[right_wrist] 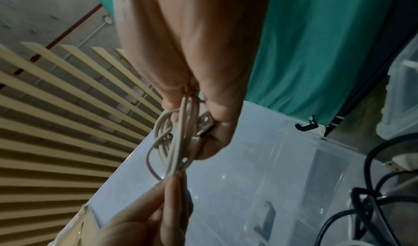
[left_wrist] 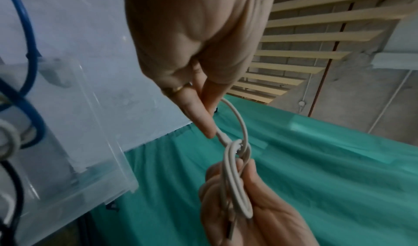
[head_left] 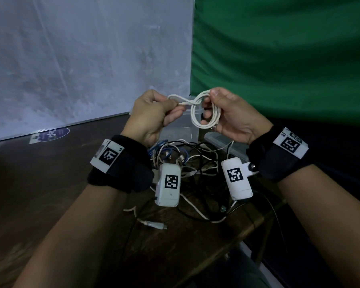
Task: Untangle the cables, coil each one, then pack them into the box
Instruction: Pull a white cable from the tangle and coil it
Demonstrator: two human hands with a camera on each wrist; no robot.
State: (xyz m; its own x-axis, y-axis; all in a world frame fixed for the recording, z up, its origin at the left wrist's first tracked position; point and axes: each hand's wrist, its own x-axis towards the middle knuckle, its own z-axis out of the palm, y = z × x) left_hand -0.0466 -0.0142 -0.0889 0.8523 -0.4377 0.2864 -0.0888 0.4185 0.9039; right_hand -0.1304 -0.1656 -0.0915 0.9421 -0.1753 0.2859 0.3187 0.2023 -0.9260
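A white cable (head_left: 195, 122) is wound into a small coil held up between both hands, above the table. My right hand (head_left: 208, 100) grips the coil's loops (right_wrist: 178, 142), with the cable's USB plug (right_wrist: 204, 126) lying against its fingers. My left hand (head_left: 178, 108) pinches the free end of the cable (left_wrist: 237, 192), which wraps once around the coil's middle. The clear plastic box (head_left: 179, 132) stands open just behind and below the hands. A tangle of blue, black and white cables (head_left: 185, 161) lies on the table under my wrists.
The box's clear lid (head_left: 220, 140) lies to the right of the box. A loose white cable end with a plug (head_left: 154, 224) lies near the table's front. The wooden table's right edge (head_left: 264, 221) is close by. A white panel and a green cloth hang behind.
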